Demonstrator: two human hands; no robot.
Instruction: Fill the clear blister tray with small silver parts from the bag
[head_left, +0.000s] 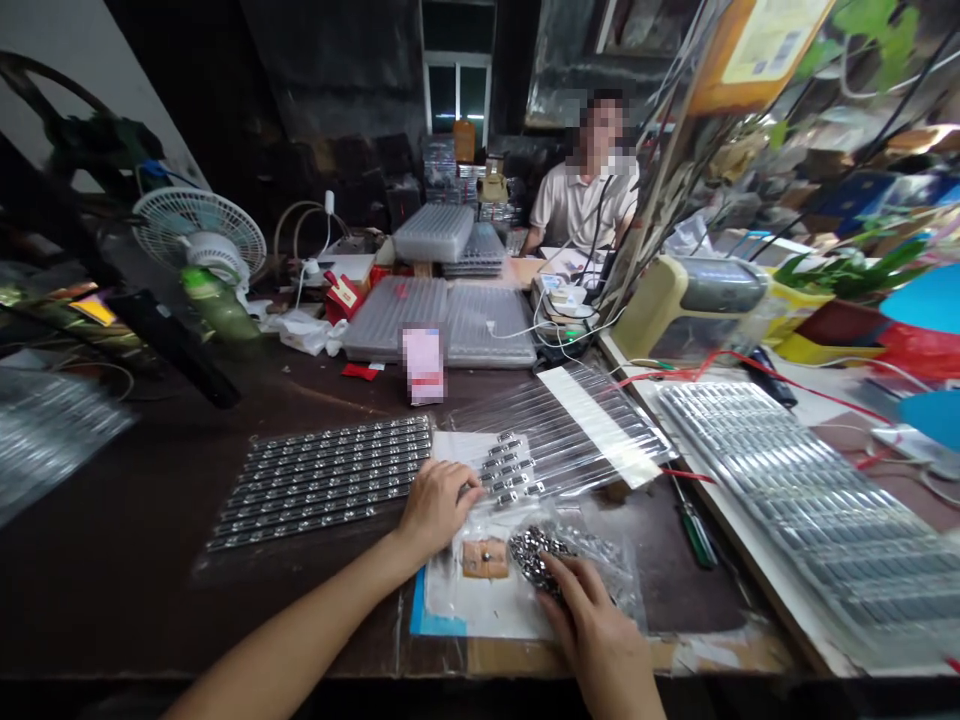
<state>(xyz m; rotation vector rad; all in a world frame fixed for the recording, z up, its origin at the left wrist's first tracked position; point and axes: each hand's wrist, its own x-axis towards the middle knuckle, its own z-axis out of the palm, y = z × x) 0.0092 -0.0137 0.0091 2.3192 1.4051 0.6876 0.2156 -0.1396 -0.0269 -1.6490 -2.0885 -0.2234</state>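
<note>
My left hand (441, 503) is closed, fingers curled at the left end of a clear ribbed tray (585, 430) and beside small metal parts (510, 468); what it grips is too small to make out. To the left lies a clear tray filled with rows of dark metal pieces (322, 480). My right hand (592, 620) has its thumb and fingers apart at the edge of a pile of small shiny metal parts (536, 552) on a clear bag; whether a part is between the fingertips is unclear. An orange-brown block (485, 559) with a dark knob sits left of the pile.
A green-handled screwdriver (699, 538) lies right of the work spot. Filled trays (802, 490) rest on the right-hand table. Beyond stand a pink box (424, 365), stacked trays (480, 325), a fan (201, 235) and a green bottle (217, 305). A person (581, 200) sits at the back.
</note>
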